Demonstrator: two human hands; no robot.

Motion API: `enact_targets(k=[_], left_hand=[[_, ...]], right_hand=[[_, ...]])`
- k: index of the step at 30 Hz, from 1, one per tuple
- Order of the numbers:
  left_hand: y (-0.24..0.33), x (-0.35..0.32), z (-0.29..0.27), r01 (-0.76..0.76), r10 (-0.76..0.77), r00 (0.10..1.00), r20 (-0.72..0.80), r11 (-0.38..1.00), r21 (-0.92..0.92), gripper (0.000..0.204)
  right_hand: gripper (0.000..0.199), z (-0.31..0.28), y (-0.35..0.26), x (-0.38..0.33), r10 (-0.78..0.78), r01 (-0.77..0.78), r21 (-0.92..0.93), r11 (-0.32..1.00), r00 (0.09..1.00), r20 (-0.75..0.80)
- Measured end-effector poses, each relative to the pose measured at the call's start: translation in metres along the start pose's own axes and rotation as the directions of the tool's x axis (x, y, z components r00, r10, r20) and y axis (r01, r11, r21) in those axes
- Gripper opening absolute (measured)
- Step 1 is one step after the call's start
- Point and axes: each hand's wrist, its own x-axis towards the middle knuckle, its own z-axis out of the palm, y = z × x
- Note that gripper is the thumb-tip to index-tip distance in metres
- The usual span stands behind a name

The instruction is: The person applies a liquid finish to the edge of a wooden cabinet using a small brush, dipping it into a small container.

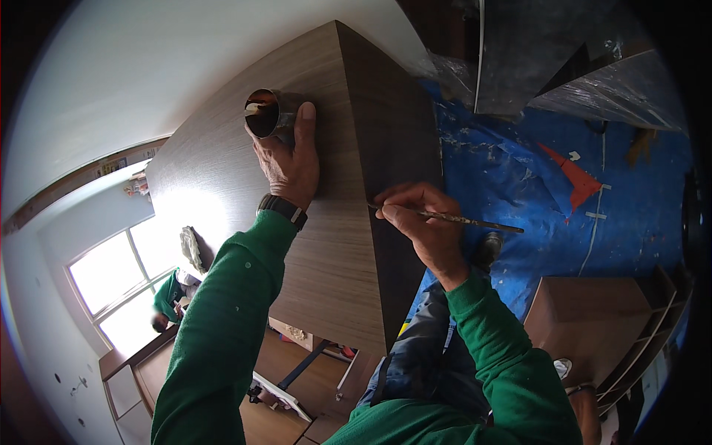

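My left hand (pixel 291 165) is wrapped round a small metal can (pixel 288 119), its round mouth tipped toward the left and its inside dark with a pale patch. The can lies against the wide wood-grain face of a brown cabinet (pixel 311 245). Between the thumb and fingers of my right hand (pixel 424 219) is a thin, stained paintbrush (pixel 482 222), its handle pointing right. The brush's other end is at the cabinet's vertical edge, beside its darker side; my fingers partly hide it, so I cannot tell whether it touches.
Blue sheeting (pixel 512 178) covers the floor at right, with a torn red piece (pixel 575 182) on it. Plastic-wrapped dark panels (pixel 615 89) stand at upper right. A brown cabinet unit (pixel 586 311) is at lower right. Another person (pixel 169 297) in green is near the window at left.
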Motion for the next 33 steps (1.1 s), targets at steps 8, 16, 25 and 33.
enact_targets(k=[8, 16, 25, 33], left_hand=[[0.003, -0.001, 0.001, -0.011, 0.011, 1.0, -0.003, 1.0, -0.014, 0.053], [-0.009, 0.003, 0.0, -0.01, 0.009, 1.0, 0.005, 0.999, 0.035, 0.059], [0.002, 0.0, 0.001, 0.039, -0.038, 0.999, 0.02, 0.999, -0.036, 0.06], [-0.002, 0.001, 0.001, 0.022, -0.022, 1.0, 0.016, 1.0, -0.002, 0.063]], right_hand=[[0.006, 0.002, 0.0, -0.001, -0.019, 0.019, 0.003, 1.0, 1.0, -0.014], [0.005, 0.002, 0.001, -0.003, -0.025, 0.025, -0.045, 0.999, 1.0, 0.013], [0.005, 0.001, -0.001, -0.011, 0.01, -0.009, -0.095, 0.995, 1.0, 0.005], [0.005, 0.0, 0.0, -0.013, 0.005, -0.005, -0.015, 1.0, 1.0, -0.003]])
